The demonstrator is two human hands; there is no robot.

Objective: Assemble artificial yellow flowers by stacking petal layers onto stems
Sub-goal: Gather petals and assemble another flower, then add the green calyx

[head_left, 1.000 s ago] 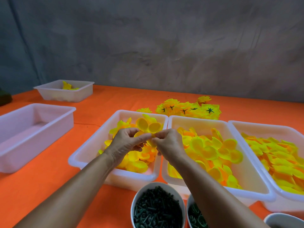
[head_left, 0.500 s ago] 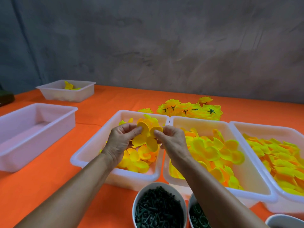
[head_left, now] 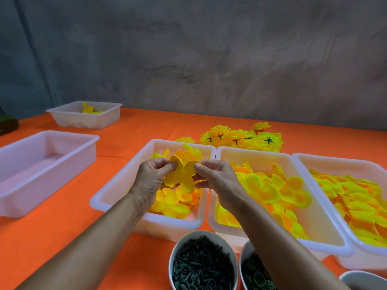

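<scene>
Both hands are working above the leftmost of three white trays point(head_left: 117, 193) that are sitting side by side toward the near right part of the orange worktop point(head_left: 62, 237). The left hand point(head_left: 149, 178) is pinching a yellow petal layer point(head_left: 182, 174) from its left side, thumb and forefinger pressed onto one lobe, the remaining fingers curled under. The right hand point(head_left: 217, 181) is pinching the same layer from the right, its thumb lying on top of a lobe and its fingers closing beneath. The layer is being held just above the loose petals point(head_left: 173, 204) filling that tray.

The middle tray point(head_left: 257, 153) is holding larger yellow and orange petal pieces, and the right tray point(head_left: 335, 162), touching it, is holding flatter ones. Behind the trays, toward the far edge, a heap of finished flowers point(head_left: 243, 138) is lying with green star-shaped backs showing. At the near edge, a white bowl point(head_left: 180, 245) of dark green stem pieces point(head_left: 201, 266) is standing beside a second bowl point(head_left: 244, 254) of green parts, partly hidden by the right forearm. Along the left edge a large white tray point(head_left: 48, 168) is sitting, and a smaller one point(head_left: 85, 120) with a few yellow pieces is standing near the far left corner.
</scene>
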